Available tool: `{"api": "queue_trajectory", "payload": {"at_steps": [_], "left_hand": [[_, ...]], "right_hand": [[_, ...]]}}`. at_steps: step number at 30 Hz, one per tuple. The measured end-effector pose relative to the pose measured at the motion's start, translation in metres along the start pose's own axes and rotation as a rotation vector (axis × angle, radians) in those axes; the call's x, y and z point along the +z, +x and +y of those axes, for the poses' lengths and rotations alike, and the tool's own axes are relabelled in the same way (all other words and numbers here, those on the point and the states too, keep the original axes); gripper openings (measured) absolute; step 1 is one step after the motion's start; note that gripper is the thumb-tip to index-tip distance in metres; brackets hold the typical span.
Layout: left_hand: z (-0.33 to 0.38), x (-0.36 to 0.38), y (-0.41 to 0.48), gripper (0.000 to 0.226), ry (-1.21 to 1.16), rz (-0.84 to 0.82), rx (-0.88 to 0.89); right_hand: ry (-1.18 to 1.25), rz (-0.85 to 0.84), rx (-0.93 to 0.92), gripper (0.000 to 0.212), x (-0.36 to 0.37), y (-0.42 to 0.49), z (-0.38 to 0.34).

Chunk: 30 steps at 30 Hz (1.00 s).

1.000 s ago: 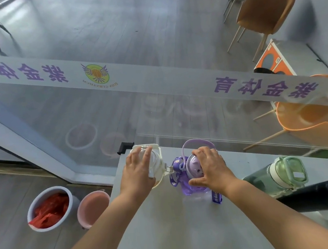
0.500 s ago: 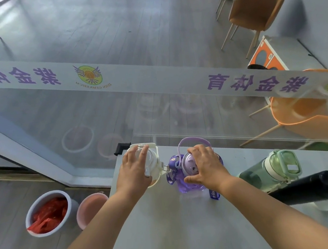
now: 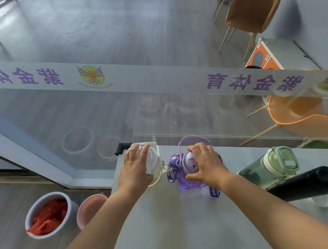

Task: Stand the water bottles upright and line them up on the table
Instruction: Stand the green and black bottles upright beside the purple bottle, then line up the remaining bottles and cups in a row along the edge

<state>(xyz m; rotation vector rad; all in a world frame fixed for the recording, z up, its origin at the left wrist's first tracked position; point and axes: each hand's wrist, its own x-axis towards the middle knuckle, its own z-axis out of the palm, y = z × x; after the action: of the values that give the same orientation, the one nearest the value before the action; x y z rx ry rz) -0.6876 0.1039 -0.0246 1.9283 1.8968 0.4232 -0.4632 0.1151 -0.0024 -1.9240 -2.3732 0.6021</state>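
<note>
left hand [image 3: 136,169] fingers clasp white bottle [image 3: 152,165] lid, right hand [image 3: 206,165] fingers grip purple bottle [image 3: 183,174] cap; both upright nr far tabletop [image 3: 167,223] edge. hard plastic, prob light (strap dangles); hold by lid.

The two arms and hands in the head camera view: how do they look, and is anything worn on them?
Both forearms are bare up to the lower picture edge: no sleeve shows in view. The left hand and the right hand wear no gloves. No ring, watch or bracelet shows on the fingers or wrists, as far as the picture lets one tell. No markings show on either arm.
</note>
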Motion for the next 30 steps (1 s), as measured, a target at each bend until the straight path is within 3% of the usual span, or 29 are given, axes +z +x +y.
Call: {"api": "queue_trajectory", "payload": {"at_steps": [9, 14, 17, 21, 30], "left_hand": [[0.003, -0.001, -0.003, 0.095, 0.043, -0.008, -0.021], [0.026, 0.005, -0.010, 0.102, 0.096, 0.125, 0.082], [0.063, 0.014, -0.010, 0.099, 0.048, 0.172, 0.229], [0.134, 0.028, -0.015, 0.097, 0.021, 0.107, 0.389], [0.273, 0.079, -0.032, 0.096, -0.009, -0.056, 0.469]], "right_hand": [[-0.144, 0.039, 0.016, 0.095, -0.001, -0.010, 0.001], [-0.130, 0.321, -0.139, 0.083, -0.008, -0.044, 0.021], [-0.075, 0.456, -0.195, 0.068, -0.025, -0.064, 0.038], [-0.031, 0.566, -0.185, 0.046, -0.051, -0.090, 0.071], [-0.017, 0.650, 0.020, 0.039, -0.101, -0.145, 0.186]]}}
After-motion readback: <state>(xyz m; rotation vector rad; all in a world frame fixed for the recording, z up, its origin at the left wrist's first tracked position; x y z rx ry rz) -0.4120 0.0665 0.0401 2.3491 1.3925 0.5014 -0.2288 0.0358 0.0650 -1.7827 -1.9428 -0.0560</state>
